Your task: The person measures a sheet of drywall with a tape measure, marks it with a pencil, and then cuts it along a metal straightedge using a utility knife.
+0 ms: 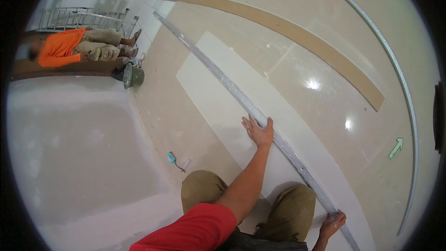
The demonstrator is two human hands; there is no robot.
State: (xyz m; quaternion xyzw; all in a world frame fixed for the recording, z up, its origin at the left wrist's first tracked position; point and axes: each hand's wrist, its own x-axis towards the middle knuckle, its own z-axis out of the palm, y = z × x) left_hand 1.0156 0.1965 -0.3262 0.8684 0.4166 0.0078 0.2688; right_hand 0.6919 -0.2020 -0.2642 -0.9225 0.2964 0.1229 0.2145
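Note:
A long, narrow grey metal channel [223, 78] with holes along it lies diagonally over a white board [283, 121] on the floor. My left hand [260, 133] straddles the channel near its middle, thumb on one side and fingers spread on the other, pressing it against the board. Lower right, the fingers of my right hand [332, 225] curl around the channel near its close end; part of that hand is hidden by it. My knees are at either side of the board's near edge.
A brown strip of board [297, 32] and another metal channel [403, 74] lie to the right, near a green arrow marker [396, 148]. A teal tape measure [172, 157] lies left. Far left, a person in orange [62, 49] stands by a bucket [134, 76] and ladder [83, 17].

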